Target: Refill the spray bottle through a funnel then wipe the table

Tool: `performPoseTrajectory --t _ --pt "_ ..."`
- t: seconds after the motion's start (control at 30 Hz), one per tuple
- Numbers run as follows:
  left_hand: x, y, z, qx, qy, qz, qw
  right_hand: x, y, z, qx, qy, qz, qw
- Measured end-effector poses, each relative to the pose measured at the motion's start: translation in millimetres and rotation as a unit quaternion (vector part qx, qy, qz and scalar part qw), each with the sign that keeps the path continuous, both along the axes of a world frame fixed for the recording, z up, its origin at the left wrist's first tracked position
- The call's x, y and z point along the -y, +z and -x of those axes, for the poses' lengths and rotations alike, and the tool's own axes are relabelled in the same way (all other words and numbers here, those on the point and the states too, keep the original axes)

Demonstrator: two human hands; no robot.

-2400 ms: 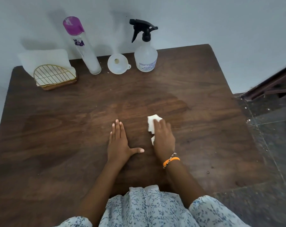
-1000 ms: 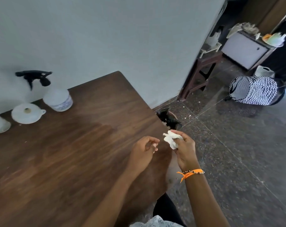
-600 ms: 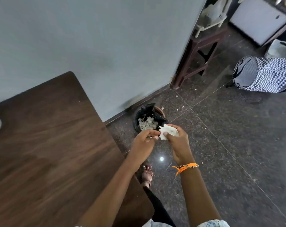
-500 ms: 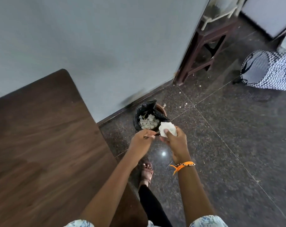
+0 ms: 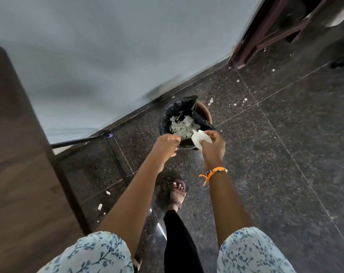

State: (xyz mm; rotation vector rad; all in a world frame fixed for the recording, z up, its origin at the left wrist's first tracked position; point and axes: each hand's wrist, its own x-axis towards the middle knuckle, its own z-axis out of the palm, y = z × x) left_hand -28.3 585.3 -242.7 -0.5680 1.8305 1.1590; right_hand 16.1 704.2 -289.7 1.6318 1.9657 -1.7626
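My right hand (image 5: 213,147) pinches a crumpled white tissue (image 5: 198,139) just above the near rim of a small bin lined with a black bag (image 5: 168,117). The bin holds several crumpled white tissues. My left hand (image 5: 165,147) hovers beside it at the bin's near-left rim, fingers curled, with nothing visible in them. The brown wooden table (image 5: 15,174) fills the left edge. The spray bottle and the funnel are out of view.
The bin stands on dark speckled floor tiles against a grey wall. The table's dark metal frame (image 5: 116,160) runs beneath its edge. Dark wooden furniture legs (image 5: 265,32) stand at the upper right. My sandalled foot (image 5: 178,191) is below the bin, with white scraps (image 5: 99,206) scattered on the floor.
I have turned from the tabletop toward the floor on the right. Both hands carried the tissue off the table and down to the bin. The bottle and funnel have left the view.
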Motion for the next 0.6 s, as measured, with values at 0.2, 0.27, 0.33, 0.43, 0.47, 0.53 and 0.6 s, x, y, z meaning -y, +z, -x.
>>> performPoseTrajectory --t 0.2,0.27,0.33,0.43,0.47,0.53,0.6 --pt "-7 -45 13 0.019 0.016 0.022 0.999 -7 -55 9 0.041 0.029 -0.007 0.999" --pt "-8 -51 18 0.012 0.017 0.026 0.999 -8 -68 13 0.042 0.047 0.006 0.998" --pt "-8 -56 20 0.001 0.008 0.032 0.999 -8 -79 21 0.041 0.080 0.009 0.996" --pt "-3 -62 19 -0.008 -0.014 0.042 0.999 -3 -89 32 0.040 0.086 0.050 0.994" --pt "-2 -64 19 -0.008 -0.016 0.043 0.999 -2 -92 34 0.037 0.063 0.065 0.995" --pt "-1 -64 17 -0.007 -0.025 0.048 0.999 0 -92 34 0.044 0.022 0.084 0.995" --pt "-2 -62 16 -0.005 -0.007 0.055 0.998 2 -90 33 0.048 -0.016 0.123 0.991"
